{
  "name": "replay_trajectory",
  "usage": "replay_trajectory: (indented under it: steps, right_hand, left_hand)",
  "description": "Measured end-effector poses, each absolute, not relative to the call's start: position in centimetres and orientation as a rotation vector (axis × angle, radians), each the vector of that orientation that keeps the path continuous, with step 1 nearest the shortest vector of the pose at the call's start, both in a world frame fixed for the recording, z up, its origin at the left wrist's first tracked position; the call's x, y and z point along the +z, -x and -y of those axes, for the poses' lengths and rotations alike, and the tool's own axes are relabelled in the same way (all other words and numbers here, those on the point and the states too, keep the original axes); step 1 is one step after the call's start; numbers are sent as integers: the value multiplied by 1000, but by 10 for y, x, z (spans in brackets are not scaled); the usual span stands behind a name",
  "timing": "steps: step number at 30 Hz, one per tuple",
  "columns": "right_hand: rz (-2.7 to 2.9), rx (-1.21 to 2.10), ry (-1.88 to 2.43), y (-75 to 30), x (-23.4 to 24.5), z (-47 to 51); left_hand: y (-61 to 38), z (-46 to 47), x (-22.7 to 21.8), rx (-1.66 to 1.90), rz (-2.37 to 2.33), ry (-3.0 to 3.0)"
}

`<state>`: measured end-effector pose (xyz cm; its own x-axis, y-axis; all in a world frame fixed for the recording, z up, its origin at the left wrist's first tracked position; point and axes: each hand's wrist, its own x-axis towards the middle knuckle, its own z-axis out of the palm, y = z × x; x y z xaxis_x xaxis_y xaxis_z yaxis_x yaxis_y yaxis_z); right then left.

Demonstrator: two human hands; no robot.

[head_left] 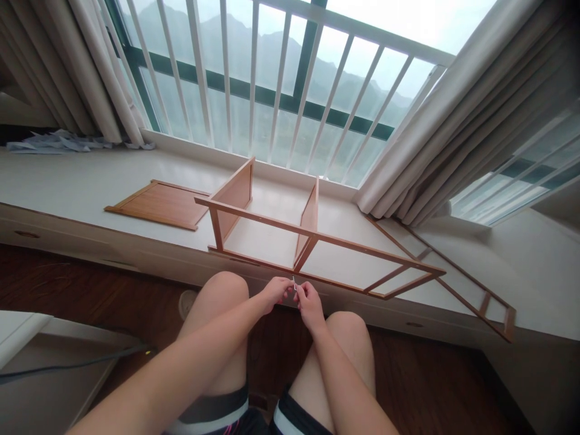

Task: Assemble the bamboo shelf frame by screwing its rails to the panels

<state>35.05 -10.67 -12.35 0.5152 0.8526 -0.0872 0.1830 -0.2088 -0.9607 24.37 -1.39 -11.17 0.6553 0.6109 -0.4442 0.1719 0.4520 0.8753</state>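
Note:
My left hand [277, 291] and my right hand [310, 303] meet above my knees, both with fingers pinched together. Between the fingertips shows a small, thin, silvery metal piece [294, 281]; its exact kind is too small to make out. Just beyond my hands, a wooden shelf frame [263, 219] lies on its side on the white window ledge [149, 162]. Two brown panels, a left one [238, 196] and a middle one [308, 219], stand upright against the frame. Neither hand touches the wood.
A loose wooden panel [158, 204] lies flat to the left. On the right, a second ladder-like wooden frame [453, 284] rests on the ledge beneath a curtain [435, 115]. White railings [254, 78] line the window. A white cabinet corner [27, 332] and dark cable [81, 364] are at lower left.

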Motion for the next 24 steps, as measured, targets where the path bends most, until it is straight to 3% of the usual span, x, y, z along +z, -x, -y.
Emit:
replay_trajectory:
  steps: [24]
  right_hand:
    - [975,728,1738,-350,-120,109]
  left_hand:
    - [-243,7,-113,304,-835,-1033]
